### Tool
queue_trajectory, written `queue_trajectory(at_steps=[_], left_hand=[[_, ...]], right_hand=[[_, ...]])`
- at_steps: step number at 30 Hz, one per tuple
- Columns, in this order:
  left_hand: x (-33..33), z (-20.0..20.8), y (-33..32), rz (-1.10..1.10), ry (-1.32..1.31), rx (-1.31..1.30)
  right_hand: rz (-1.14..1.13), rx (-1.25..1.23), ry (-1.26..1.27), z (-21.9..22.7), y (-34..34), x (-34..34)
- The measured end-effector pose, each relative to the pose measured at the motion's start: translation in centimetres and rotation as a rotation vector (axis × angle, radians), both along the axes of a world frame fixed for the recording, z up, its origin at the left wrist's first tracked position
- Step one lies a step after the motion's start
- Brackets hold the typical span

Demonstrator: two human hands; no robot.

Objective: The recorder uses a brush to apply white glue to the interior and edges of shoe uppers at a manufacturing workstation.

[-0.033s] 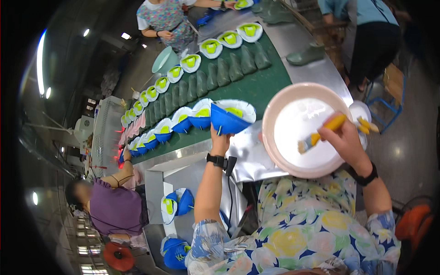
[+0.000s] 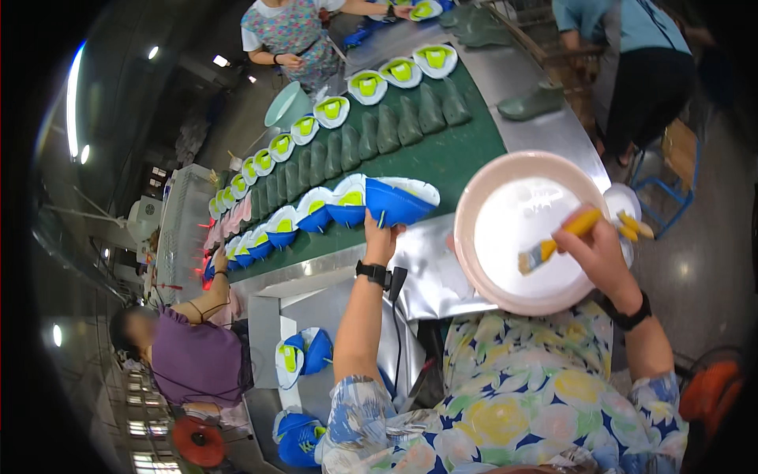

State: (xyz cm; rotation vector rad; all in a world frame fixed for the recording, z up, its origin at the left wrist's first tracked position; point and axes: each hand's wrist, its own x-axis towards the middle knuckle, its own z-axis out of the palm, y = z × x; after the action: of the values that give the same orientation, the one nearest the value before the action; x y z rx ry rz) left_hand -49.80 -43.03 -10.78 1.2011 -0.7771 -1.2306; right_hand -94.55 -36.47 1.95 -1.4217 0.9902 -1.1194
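Observation:
My left hand [image 2: 381, 243] grips a blue shoe upper [image 2: 395, 207] with a white lining, its fingers partly hidden underneath. The upper hangs tilted over the near edge of the green work surface, at the end of a row of similar blue uppers [image 2: 347, 212] with lime-green inner parts. In my right hand [image 2: 602, 259] is a paintbrush [image 2: 583, 222] with a yellow handle, held over a pale pink basin [image 2: 467, 225]. White liquid [image 2: 505, 213] fills much of the basin, and the pale bristles point down over it.
Dark green shoe lasts [image 2: 388, 133] line the green table [image 2: 474, 130], with white-and-lime uppers [image 2: 400, 73] behind. More blue uppers [image 2: 298, 438] lie in a grey tray at lower left. Co-workers stand at left [image 2: 197, 355], far side [image 2: 296, 39] and far right [image 2: 636, 35].
The blue upper in my left hand has tipped slightly, its blue side looking flatter. The brush stays over the basin. The whole view has shifted a little.

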Motion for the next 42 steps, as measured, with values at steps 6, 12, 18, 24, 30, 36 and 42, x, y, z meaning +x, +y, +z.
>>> queue_trajectory(at_steps=[6, 12, 18, 24, 30, 36, 42], left_hand=[[4.0, -3.8, -4.1, 0.336, -0.063, 0.205], [10.8, -3.0, 2.8, 0.629, -0.945, 0.115], [14.3, 1.8, 21.4, 0.581, -1.459, 0.936], [14.2, -3.0, 35.1, 0.383, -1.706, 1.057], [12.9, 5.7, 27.6, 0.629, 0.235, -0.142], [8.7, -1.6, 32.6, 0.348, 0.762, 0.059], [2.9, -1.9, 29.8, 0.709, -0.979, 0.301]], right_hand=[[0.071, 0.147, 0.071, -0.7, 1.3, -0.2], [0.115, 0.162, 0.119, -1.9, 0.5, -1.4], [0.100, 0.132, 0.151, -2.8, -0.6, -3.7], [0.158, 0.085, 0.101, -2.9, -1.0, -2.2], [0.133, 0.113, 0.091, -2.5, -0.3, -2.9], [0.172, 0.132, 0.040, -2.5, -1.4, 0.5], [0.211, 0.076, 0.090, -2.5, -1.7, 0.0]])
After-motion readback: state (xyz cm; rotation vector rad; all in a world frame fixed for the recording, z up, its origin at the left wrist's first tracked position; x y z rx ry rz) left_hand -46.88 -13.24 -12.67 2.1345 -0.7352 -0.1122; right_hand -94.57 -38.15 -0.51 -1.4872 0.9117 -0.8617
